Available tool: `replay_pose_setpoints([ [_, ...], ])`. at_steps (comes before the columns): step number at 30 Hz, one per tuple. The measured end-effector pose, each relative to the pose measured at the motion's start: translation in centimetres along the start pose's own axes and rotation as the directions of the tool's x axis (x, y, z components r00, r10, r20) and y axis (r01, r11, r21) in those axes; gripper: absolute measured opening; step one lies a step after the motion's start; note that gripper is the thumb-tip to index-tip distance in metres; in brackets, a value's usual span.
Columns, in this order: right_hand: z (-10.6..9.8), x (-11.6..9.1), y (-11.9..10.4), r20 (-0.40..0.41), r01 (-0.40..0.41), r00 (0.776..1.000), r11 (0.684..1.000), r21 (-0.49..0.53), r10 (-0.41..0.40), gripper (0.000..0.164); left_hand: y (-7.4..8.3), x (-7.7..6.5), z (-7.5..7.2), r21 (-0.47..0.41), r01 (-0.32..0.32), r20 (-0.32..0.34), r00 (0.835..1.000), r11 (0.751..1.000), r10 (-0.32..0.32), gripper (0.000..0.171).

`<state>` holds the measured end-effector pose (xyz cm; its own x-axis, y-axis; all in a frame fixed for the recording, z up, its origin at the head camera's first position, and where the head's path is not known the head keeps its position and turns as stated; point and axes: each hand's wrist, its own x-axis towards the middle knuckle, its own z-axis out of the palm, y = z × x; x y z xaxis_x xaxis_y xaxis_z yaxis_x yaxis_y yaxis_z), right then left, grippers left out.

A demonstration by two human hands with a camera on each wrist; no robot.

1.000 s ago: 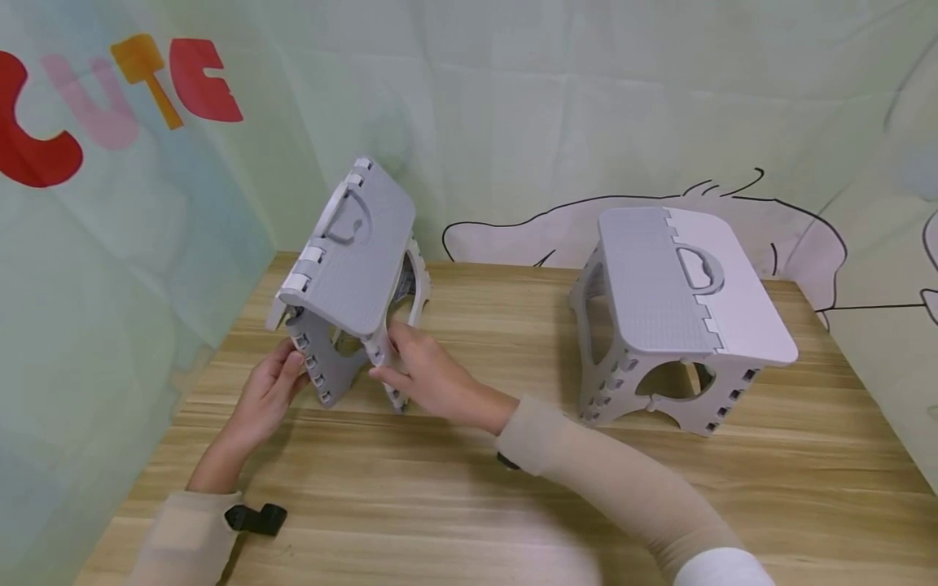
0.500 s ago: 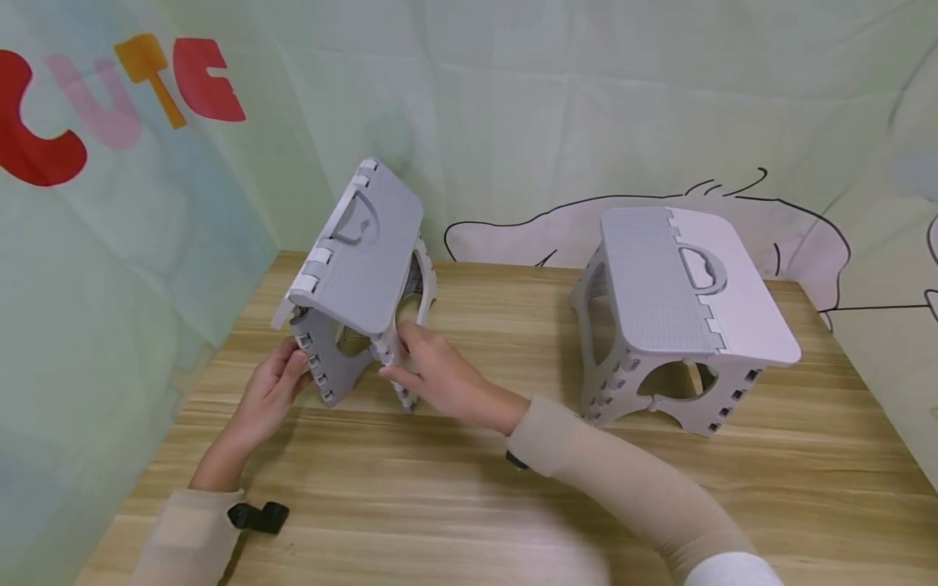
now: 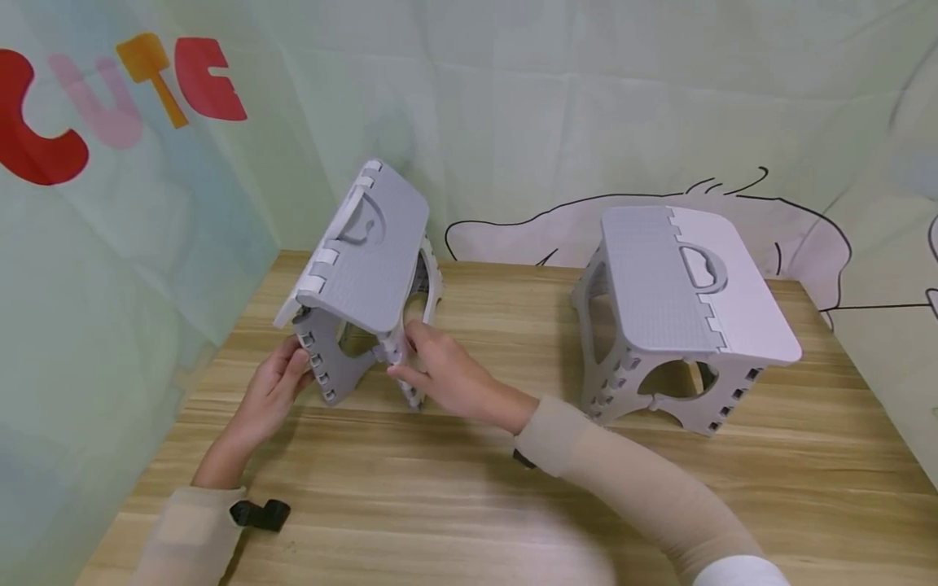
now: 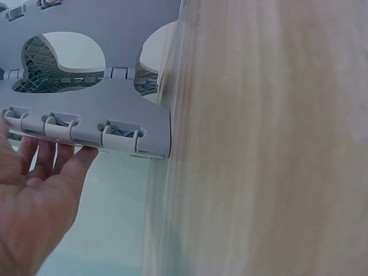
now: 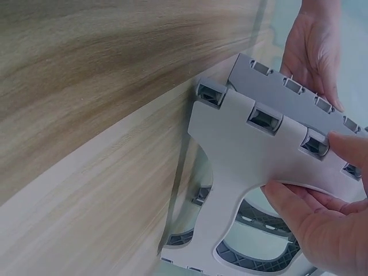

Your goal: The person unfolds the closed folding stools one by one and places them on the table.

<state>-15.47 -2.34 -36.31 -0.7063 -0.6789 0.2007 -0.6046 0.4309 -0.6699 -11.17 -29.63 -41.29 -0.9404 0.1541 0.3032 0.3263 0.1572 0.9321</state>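
On the left of the table a grey and white folding stool (image 3: 377, 268) stands part-folded, its top bent up along the hinge line and its legs drawn partly together. My left hand (image 3: 274, 391) holds the hinged left edge of its leg panel; in the left wrist view the thumb and fingertips (image 4: 80, 158) meet that edge from below. My right hand (image 3: 454, 374) grips the right leg panel, the fingers hooked into its cutout and the thumb on the front edge, as the right wrist view shows. A second folding stool (image 3: 659, 281) stands fully unfolded at the right.
Both stools are on a wood-grain table (image 3: 410, 505). A pale printed cloth (image 3: 513, 122) hangs behind and along the left side, with coloured letters on it. Black straps (image 3: 260, 515) sit at the wrists.
The left stool and my right hand on it have shifted slightly to the right. My left hand keeps its hold on the other edge. The right stool stays in place.
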Motion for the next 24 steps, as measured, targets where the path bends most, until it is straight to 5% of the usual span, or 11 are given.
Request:
replay_pose_setpoints([
  [24,-0.58,-0.85,0.5,-0.025,0.009,1.0,1.0,-0.001,-0.009,0.026,-0.22,0.06,0.06,-0.013,-0.02,0.014,1.0,1.0,0.02,0.039],
])
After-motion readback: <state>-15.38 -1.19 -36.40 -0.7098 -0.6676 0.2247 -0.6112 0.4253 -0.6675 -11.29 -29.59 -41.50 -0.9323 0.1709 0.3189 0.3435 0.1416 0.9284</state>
